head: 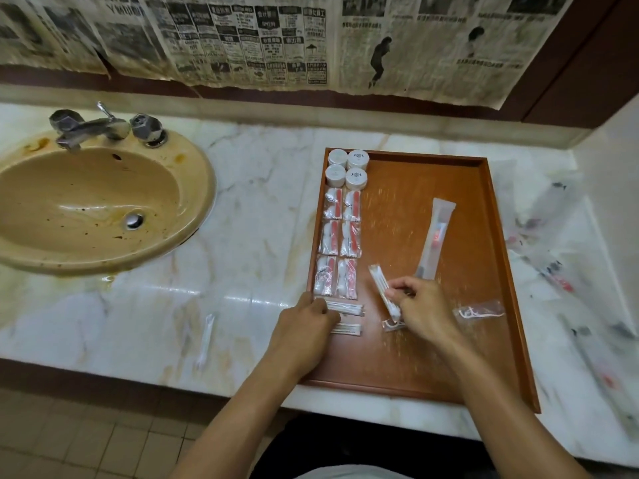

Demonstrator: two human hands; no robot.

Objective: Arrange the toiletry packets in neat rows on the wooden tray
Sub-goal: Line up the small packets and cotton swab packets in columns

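The wooden tray (pixel 477 340) lies on the marble counter. Along its left side stand several round white soap boxes (pixel 347 167), and below them two columns of clear packets with red and white contents (pixel 340 242). My left hand (pixel 309 326) rests with curled fingers on thin cotton-swab packets (pixel 345 309) at the tray's left edge. My right hand (pixel 423 311) pinches another thin swab packet (pixel 382 286), tilted over the tray. A long toothbrush packet (pixel 435 236) lies slanted in the tray's middle, and a small clear packet (pixel 479 311) lies to the right of my right hand.
A beige stained sink (pixel 86 209) with a chrome tap (pixel 86 127) sits at the left. One thin packet (pixel 205 340) lies on the counter left of the tray. More clear toothbrush packets (pixel 553 264) are scattered on the counter at the right. Newspaper covers the wall.
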